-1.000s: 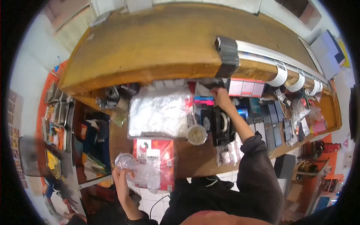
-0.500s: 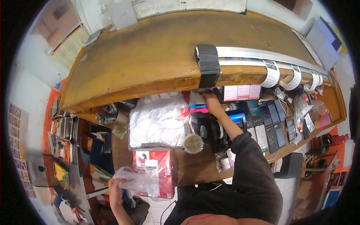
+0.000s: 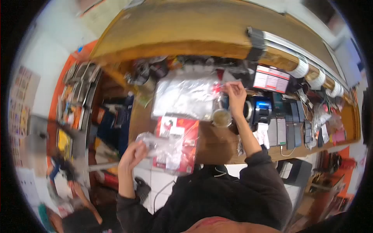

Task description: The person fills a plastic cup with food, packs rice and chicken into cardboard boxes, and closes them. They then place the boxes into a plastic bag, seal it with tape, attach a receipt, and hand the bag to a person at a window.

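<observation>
My left hand [image 3: 133,156] is closed round the gathered end of a clear plastic bag [image 3: 156,146]. The bag covers a red package [image 3: 187,134] with white labels, which lies at the table's front edge and partly overhangs it. My right hand [image 3: 235,94] is over the table, thumb and fingers pinched together beside a small red item [image 3: 216,89]. Blur hides what the pinch holds, if anything. Just left of it lies a stack of clear plastic bags [image 3: 182,95]. Below the right hand stands a round tub [image 3: 222,118] with greenish-brown contents.
Right of my forearm sit a blue and black label printer [image 3: 261,110] and several phones [image 3: 290,134]. A raised wooden shelf [image 3: 186,35] spans the back, with paper label strips [image 3: 299,69] hanging from it. Another person's arm [image 3: 88,202] shows at lower left.
My right hand has drawn back from beneath the shelf, where it was near a blue and pink item. The left hand still grips the bag. The view has shifted left.
</observation>
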`<state>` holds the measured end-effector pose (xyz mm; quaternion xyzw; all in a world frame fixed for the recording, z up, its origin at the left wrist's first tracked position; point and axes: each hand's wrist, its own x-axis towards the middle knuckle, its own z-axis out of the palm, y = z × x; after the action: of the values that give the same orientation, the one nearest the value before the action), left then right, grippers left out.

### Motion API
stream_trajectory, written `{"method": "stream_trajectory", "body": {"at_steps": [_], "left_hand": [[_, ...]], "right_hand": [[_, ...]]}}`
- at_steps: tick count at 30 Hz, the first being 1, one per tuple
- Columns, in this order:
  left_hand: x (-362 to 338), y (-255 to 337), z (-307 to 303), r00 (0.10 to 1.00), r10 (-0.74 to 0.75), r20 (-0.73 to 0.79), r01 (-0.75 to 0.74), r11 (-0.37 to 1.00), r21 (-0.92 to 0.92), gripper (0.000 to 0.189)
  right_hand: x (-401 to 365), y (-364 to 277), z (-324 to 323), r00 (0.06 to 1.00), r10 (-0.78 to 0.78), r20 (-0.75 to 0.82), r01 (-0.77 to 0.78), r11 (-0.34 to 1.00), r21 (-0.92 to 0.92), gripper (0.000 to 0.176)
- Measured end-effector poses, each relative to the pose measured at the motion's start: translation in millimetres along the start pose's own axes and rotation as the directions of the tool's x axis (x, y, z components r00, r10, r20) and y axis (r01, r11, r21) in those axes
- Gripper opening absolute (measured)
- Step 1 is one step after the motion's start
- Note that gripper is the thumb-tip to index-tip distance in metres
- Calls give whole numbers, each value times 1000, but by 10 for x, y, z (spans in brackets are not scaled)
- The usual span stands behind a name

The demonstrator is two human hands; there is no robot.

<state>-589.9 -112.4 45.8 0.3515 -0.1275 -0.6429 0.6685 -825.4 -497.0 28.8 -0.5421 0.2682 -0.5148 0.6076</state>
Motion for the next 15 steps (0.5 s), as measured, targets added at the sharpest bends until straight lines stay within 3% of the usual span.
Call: {"method": "stream_trajectory", "body": {"at_steps": [1,2,3,4,5,8,10,11,13,15], "left_hand": [[40,-85,-275,958,121,260,-36,950,-309,30],[14,-5,154,985,61,-160,-102,960,-262,32],[10,102,569,834,-2,-552,-133,970,-205,38],[28,6,270,947,83,-310,-169,950,-264,44],[24,-95,-23,981,186,-45,-191,929,-317,52],[58,-146,36,944,318,-89,-330,921,-206,53],[70,-184,-87,948,299,-106,-294,954,62,47],[49,-161,-96,946,303,-114,-298,953,58,47],[6,-126,-90,960,266,-91,-226,923,313,42],[11,-161,-88,950,296,-96,-246,902,355,36]], "right_hand": [[-276,-109,234,993,114,34,-117,982,145,9],[-538,-137,443,985,145,92,-163,961,222,9],[-787,-153,647,973,173,151,-212,931,296,9],[-1006,-179,847,959,213,189,-266,907,326,9],[-1187,-104,988,947,245,208,-301,902,309,8],[-1585,-12,1368,902,332,277,-405,874,270,7],[-1784,67,1525,885,356,299,-439,853,283,9],[-1855,106,1584,881,361,307,-446,851,278,9],[-1950,173,1673,882,362,303,-434,873,222,10],[-2009,321,1688,879,379,291,-443,873,202,13]]}}
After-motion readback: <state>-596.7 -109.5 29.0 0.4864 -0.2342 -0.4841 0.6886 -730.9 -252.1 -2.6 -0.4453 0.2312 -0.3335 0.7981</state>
